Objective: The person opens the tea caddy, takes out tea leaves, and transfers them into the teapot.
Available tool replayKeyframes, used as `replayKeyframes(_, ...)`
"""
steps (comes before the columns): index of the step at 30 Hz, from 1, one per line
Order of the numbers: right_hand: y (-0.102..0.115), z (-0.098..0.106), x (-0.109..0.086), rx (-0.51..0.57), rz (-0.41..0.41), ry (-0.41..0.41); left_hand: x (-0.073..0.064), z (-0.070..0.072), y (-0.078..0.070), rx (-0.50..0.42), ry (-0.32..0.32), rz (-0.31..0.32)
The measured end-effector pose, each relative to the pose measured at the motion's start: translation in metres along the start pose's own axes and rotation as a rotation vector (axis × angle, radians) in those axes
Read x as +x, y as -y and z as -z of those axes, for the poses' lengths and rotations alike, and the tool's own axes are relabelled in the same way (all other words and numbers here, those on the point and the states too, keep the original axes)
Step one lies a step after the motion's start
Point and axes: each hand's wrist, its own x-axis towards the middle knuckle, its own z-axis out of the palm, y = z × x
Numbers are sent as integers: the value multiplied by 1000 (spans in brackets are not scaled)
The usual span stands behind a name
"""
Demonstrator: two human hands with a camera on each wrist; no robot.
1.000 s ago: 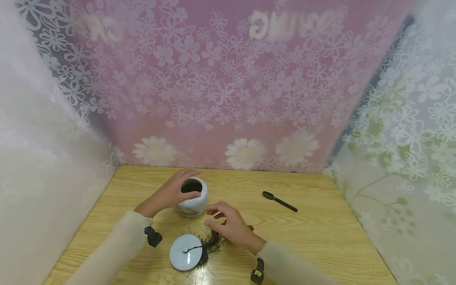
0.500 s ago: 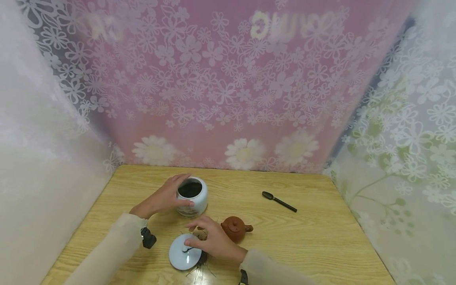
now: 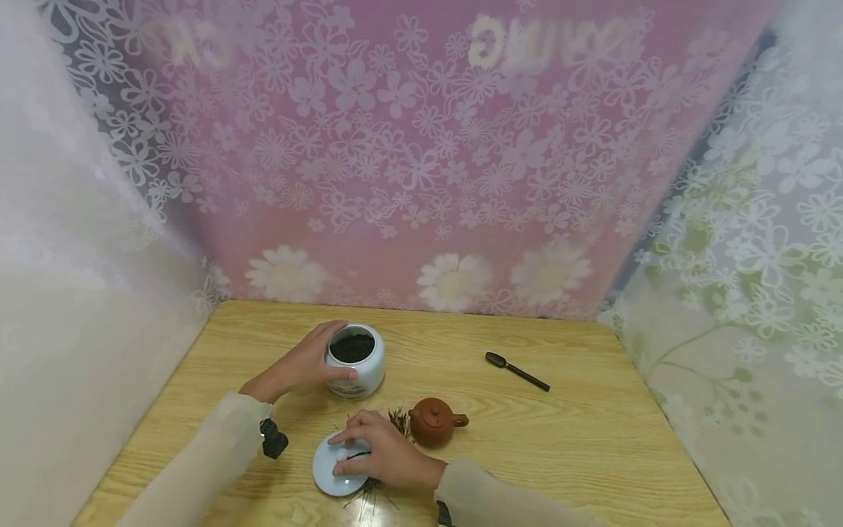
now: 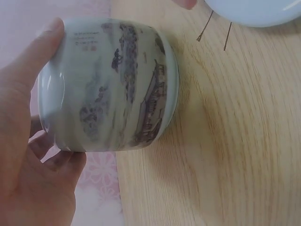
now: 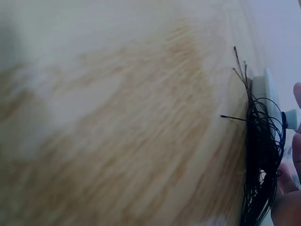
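Observation:
My left hand [image 3: 299, 369] grips the side of a white porcelain jar [image 3: 370, 372], which stands without its lid and holds dark loose bits like tea leaves. A painted landscape covers the jar's wall in the left wrist view. Over the round, pale jar lid [image 3: 323, 468] on the table, my right hand [image 3: 391, 455] has thumb and fingers spread to either side of the small knob [image 5: 292, 119]. From the knob's cord a dark thread tassel [image 5: 262, 155] hangs over the lid's edge; the hand hides part of it in the head view.
A small red-brown clay teapot [image 3: 431, 424] stands right of the right hand, its handle pointing right. Farther back on the right lies a black spoon [image 3: 516, 372] with a long handle. Flowered curtains [image 3: 421, 183] enclose the wooden table [image 3: 566, 439].
My right hand has moved left and toward me, from above the tassel and teapot to the lid's knob, uncovering the teapot. My left hand has settled lower on the jar, and its dark contents show more.

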Motion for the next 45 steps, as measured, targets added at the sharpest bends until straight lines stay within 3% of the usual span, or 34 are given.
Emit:
replayKeyframes(7, 1, -2, 1, -88, 25, -1, -1, 1, -2, -26, 0, 17)
replayKeyframes(16, -1, -4, 4, -106, 29, -4, -4, 0, -1, -108, -19, 15)
replayKeyframes(22, 7, 6, 2, -120, 47, -17, -5, -2, -2, -107, -17, 36)
replayKeyframes(28, 23, 34, 2, -33, 16, -53, -3, -5, 5, -94, -24, 55)
replayKeyframes(34, 27, 62, 8, 82, -8, -152, 0, -6, 10, -95, -31, 22)
replayKeyframes(41, 18, 93, 14, 224, 11, -247, 1, -6, 12, -65, -58, 22)
replayKeyframes(45, 12, 108, 20, 295, 2, -288, 0, -6, 10, -105, -42, 28)
